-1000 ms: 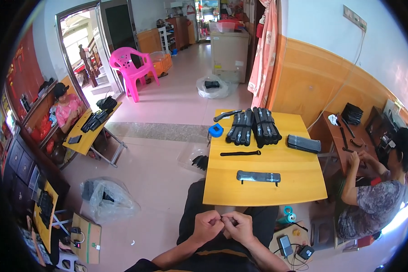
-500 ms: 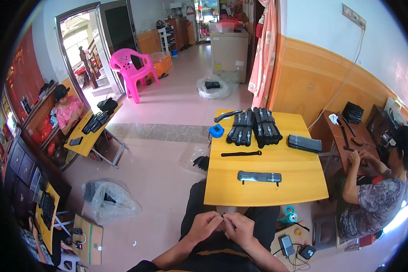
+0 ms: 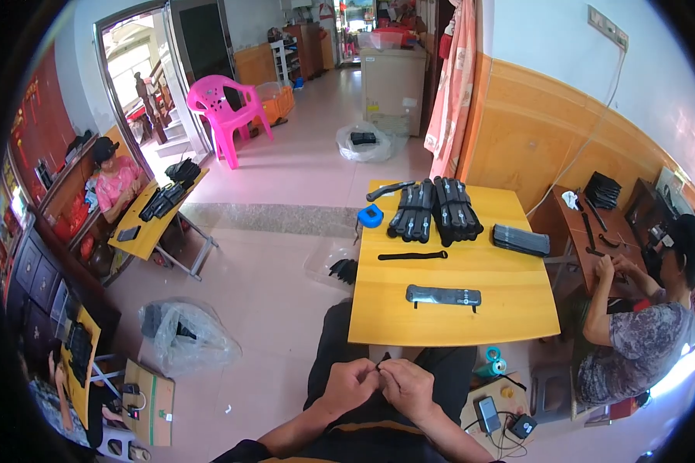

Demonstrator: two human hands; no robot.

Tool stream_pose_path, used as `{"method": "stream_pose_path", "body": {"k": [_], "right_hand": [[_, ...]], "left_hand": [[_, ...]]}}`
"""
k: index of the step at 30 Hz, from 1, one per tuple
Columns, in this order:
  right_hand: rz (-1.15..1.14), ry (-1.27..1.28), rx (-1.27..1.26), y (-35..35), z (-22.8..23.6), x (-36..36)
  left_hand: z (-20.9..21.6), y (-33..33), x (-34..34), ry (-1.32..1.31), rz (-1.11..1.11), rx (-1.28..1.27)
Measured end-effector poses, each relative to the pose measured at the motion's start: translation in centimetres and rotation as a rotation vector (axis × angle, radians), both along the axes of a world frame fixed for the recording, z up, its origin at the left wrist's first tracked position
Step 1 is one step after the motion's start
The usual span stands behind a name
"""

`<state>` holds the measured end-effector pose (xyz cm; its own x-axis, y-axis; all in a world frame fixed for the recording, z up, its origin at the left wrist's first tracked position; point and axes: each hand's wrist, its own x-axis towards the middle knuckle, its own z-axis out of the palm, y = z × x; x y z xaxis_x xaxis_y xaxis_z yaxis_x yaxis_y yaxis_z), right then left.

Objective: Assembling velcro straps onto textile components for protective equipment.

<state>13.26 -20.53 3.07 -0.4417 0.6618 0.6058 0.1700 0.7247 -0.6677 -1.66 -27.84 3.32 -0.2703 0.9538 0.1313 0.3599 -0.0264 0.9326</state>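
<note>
Evidently the left hand [image 3: 353, 383] and right hand [image 3: 406, 386] pinched one small dark piece [image 3: 381, 363] over the lap, while finished black bundles [image 3: 434, 210] lay stacked on the yellow tabletop [image 3: 517, 309], one strap [image 3: 443, 295] nearest.

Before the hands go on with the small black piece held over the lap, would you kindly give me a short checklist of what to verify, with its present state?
1. Left hand on the small black piece: ok, fingertips pinch it.
2. Right hand on the same piece: ok, the hands meet at it.
3. What the piece is and how it is turned: cannot tell, too small.
4. Bare space on the yellow table ahead: ok, the near edge is bare.
5. Grey flat strip lying flat, apart from the hands: ok.
6. Black strap and the black bundles set back on the table: ok, none overhangs the near edge.
</note>
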Motion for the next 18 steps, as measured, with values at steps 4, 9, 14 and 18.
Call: {"method": "stream_pose_path", "body": {"k": [4,9,14,18], "right_hand": [[-0.012,0.008,0.068,-0.2,0.0,-0.2],[-0.026,0.045,-0.015,-0.2,0.2,-0.3],[-0.064,0.123,-0.547,-0.5,-1.3,-0.2],[-0.054,0.132,-0.6,-0.3,-1.9,-0.1]], "left_hand": [[0.8,0.1,1.1,0.193,0.149,0.186],[0.5,1.0,0.9,0.227,0.131,0.259],[-0.4,1.6,1.4,0.045,0.063,0.234],[-0.5,1.9,1.3,-0.039,0.049,0.234]]}}
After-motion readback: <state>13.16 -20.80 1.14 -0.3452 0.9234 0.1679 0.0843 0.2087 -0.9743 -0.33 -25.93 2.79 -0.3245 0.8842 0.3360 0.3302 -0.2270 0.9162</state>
